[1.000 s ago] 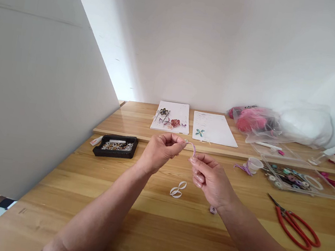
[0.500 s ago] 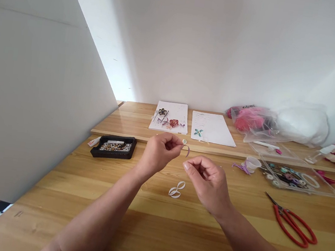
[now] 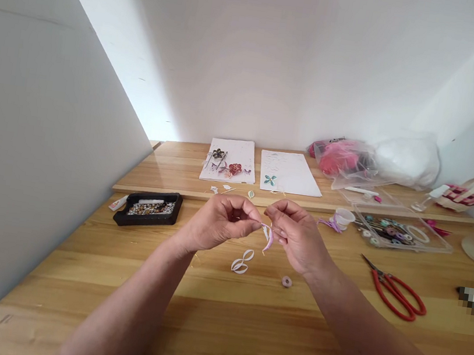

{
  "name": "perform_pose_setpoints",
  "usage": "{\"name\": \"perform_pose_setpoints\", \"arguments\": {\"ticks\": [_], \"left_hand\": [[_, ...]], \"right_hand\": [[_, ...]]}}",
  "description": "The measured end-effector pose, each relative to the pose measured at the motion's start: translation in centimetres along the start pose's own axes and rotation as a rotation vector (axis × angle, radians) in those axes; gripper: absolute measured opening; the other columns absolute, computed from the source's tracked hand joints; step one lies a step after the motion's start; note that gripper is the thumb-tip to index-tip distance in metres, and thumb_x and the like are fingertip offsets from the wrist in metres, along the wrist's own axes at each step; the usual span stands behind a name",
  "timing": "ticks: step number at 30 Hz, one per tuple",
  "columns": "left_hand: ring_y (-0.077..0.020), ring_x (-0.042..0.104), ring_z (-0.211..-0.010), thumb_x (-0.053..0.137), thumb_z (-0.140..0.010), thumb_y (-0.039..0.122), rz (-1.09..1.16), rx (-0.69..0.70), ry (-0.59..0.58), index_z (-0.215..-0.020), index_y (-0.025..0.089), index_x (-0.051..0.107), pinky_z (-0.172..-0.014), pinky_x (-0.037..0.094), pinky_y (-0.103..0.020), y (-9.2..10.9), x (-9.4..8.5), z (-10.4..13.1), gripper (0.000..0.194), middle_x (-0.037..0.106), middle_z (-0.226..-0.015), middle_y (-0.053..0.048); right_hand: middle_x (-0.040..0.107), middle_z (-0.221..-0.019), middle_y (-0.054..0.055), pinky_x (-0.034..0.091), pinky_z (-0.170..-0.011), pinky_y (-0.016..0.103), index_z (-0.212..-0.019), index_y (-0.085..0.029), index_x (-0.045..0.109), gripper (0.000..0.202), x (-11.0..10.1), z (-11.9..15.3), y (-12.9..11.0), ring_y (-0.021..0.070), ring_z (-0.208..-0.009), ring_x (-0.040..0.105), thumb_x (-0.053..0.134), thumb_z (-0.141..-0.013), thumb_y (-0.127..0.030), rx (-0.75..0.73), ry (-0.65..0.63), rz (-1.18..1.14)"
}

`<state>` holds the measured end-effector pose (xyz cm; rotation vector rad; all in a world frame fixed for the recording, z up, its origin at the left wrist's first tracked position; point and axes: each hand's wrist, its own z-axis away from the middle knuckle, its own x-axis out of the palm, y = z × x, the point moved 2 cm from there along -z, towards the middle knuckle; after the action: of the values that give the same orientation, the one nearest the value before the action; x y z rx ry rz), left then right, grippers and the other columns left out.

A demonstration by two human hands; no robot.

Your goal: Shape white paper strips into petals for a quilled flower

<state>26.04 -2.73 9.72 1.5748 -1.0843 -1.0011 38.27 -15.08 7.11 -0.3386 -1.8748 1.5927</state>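
Observation:
Between thumb and forefinger, my left hand (image 3: 230,223) pinches one end of a curved light purple strip (image 3: 270,241), possibly thread-wrapped. The strip curls down to the right, and a small yellowish end shows at its bottom. Just right of it, my right hand (image 3: 295,233) has its thumb and forefinger pressed together, raised a little above the strip. What those fingertips hold, if anything, is too small to make out. Below the hands lie white looped petal outlines (image 3: 243,262) and a small pinkish ring-shaped spool (image 3: 287,281).
Red-handled scissors (image 3: 399,291) lie at right. Behind them are a clear box of spools (image 3: 401,233) and a white cup with purple thread (image 3: 343,217). A black tray of beads (image 3: 148,209) sits left. Paper sheets (image 3: 293,171) with flower pieces rest on the raised back ledge.
My right hand has risen and come closer to my left. The purple strip shows more fully below the fingers. The pinkish spool has come into sight, and the view has shifted slightly.

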Motion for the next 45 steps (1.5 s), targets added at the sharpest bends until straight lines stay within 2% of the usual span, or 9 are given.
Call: {"name": "perform_pose_setpoints", "arguments": {"ticks": [7,12,15,20,23,26,31,37,45], "left_hand": [[-0.0125,0.061,-0.082,0.080,-0.077,0.027,0.249,-0.017,0.124,-0.077,0.014,0.071,-0.078,0.050,-0.026,-0.7,-0.6,-0.6,0.015,0.069,-0.089,-0.005],[-0.0120,0.065,-0.071,0.082,-0.074,0.030,0.394,-0.144,0.164,-0.077,0.013,0.072,-0.071,0.052,-0.026,-1.3,0.0,-0.7,0.020,0.073,-0.079,-0.006],[-0.0115,0.065,-0.068,0.085,-0.070,0.030,0.412,-0.163,0.222,-0.074,0.012,0.072,-0.070,0.052,-0.026,-1.4,0.2,-0.8,0.023,0.072,-0.073,-0.005],[-0.0125,0.067,-0.070,0.088,-0.066,0.030,0.382,-0.160,0.346,-0.072,0.011,0.072,-0.073,0.053,-0.027,-1.9,0.0,-1.1,0.025,0.070,-0.072,-0.004],[-0.0129,0.067,-0.070,0.088,-0.065,0.030,0.358,-0.166,0.383,-0.072,0.012,0.072,-0.073,0.054,-0.028,-2.1,-0.2,-1.1,0.026,0.069,-0.071,-0.003],[-0.0125,0.066,-0.069,0.088,-0.064,0.031,0.334,-0.174,0.412,-0.072,0.012,0.072,-0.072,0.053,-0.028,-2.3,-0.2,-1.1,0.026,0.069,-0.071,-0.003],[-0.0108,0.062,-0.065,0.087,-0.065,0.031,0.335,-0.169,0.374,-0.071,0.012,0.071,-0.070,0.051,-0.027,-2.1,0.2,-1.1,0.025,0.069,-0.069,-0.003],[-0.0102,0.060,-0.065,0.089,-0.061,0.028,0.418,-0.265,0.350,-0.068,0.012,0.070,-0.069,0.049,-0.026,-2.4,0.6,-1.1,0.026,0.067,-0.067,-0.003],[-0.0101,0.058,-0.064,0.085,-0.068,0.031,0.242,-0.232,0.326,-0.070,0.014,0.072,-0.068,0.047,-0.027,-3.0,1.4,-1.1,0.022,0.068,-0.068,-0.002]], "right_hand": [[0.039,-0.051,-0.008,0.017,-0.045,0.023,-0.069,-0.020,0.061,0.030,0.1,-0.2,1.5,0.0049,-0.045,0.026,0.084,-0.070,-0.040,0.142,-0.041,-0.079],[0.044,-0.056,-0.007,0.021,-0.045,0.023,-0.071,-0.020,0.062,0.029,0.2,-0.2,2.5,0.0049,-0.044,0.030,0.081,-0.071,-0.041,0.155,-0.057,-0.032],[0.049,-0.058,-0.005,0.028,-0.048,0.026,-0.071,-0.020,0.064,0.029,0.2,-0.4,2.6,0.0075,-0.047,0.037,0.077,-0.074,-0.046,0.087,-0.063,0.097],[0.065,-0.078,0.002,0.042,-0.067,0.031,-0.078,-0.021,0.069,0.030,-1.0,-1.1,1.0,0.0153,-0.071,0.054,0.077,-0.075,-0.050,-0.110,0.060,0.279],[0.069,-0.084,0.003,0.044,-0.078,0.034,-0.077,-0.022,0.069,0.030,-1.3,-1.0,-0.2,0.0192,-0.086,0.060,0.071,-0.082,-0.052,-0.140,-0.018,0.291],[0.068,-0.083,0.002,0.044,-0.079,0.034,-0.075,-0.023,0.069,0.031,-0.9,-0.4,-0.9,0.0189,-0.086,0.059,0.068,-0.085,-0.052,-0.135,-0.132,0.312],[0.066,-0.082,0.000,0.043,-0.075,0.033,-0.082,-0.022,0.069,0.021,-0.2,0.3,-0.9,0.0159,-0.078,0.057,0.074,-0.084,-0.042,-0.126,-0.152,0.339],[0.065,-0.084,0.001,0.041,-0.072,0.032,-0.083,-0.021,0.069,0.021,-0.5,0.1,-0.7,0.0151,-0.077,0.054,0.074,-0.083,-0.041,-0.106,-0.139,0.352],[0.059,-0.073,0.001,0.035,-0.059,0.030,-0.075,-0.021,0.068,0.023,-0.8,-0.1,-0.9,0.0146,-0.068,0.047,0.073,-0.080,-0.043,-0.078,-0.046,0.393]]}}
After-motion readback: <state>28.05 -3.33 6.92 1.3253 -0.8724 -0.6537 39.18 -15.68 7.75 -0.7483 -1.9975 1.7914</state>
